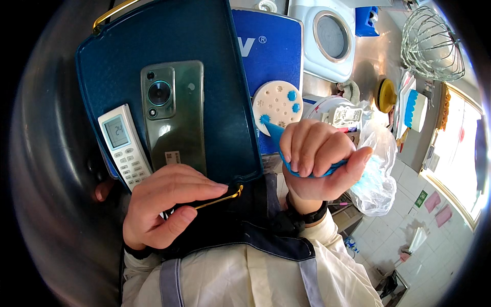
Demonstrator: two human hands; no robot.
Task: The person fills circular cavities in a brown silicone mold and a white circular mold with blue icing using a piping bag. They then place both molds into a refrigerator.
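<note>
My right hand (pixel 316 153) is closed around a piping bag (pixel 273 134) of blue filling. The bag's tip touches a round, off-white silicone mould (pixel 276 100) with small flower-shaped cavities. Blue filling sits in a few of the cavities, one of them right at the tip. The mould lies on a blue board or box, beside a dark blue tray (pixel 226 96) with gold handles. My left hand (pixel 168 203) is over the tray's near edge, fingers slightly bent, thumb apart, holding nothing. A smartphone (pixel 176 134) and a white remote control (pixel 124 146) lie on the tray.
A white kitchen scale (pixel 326 42) with a round plate stands beyond the mould. A wire whisk head (pixel 431 46) coated in residue is at the upper right. A clear plastic bag (pixel 378 180) with blue contents lies right of my right hand, below a cream-coloured mould (pixel 345 116).
</note>
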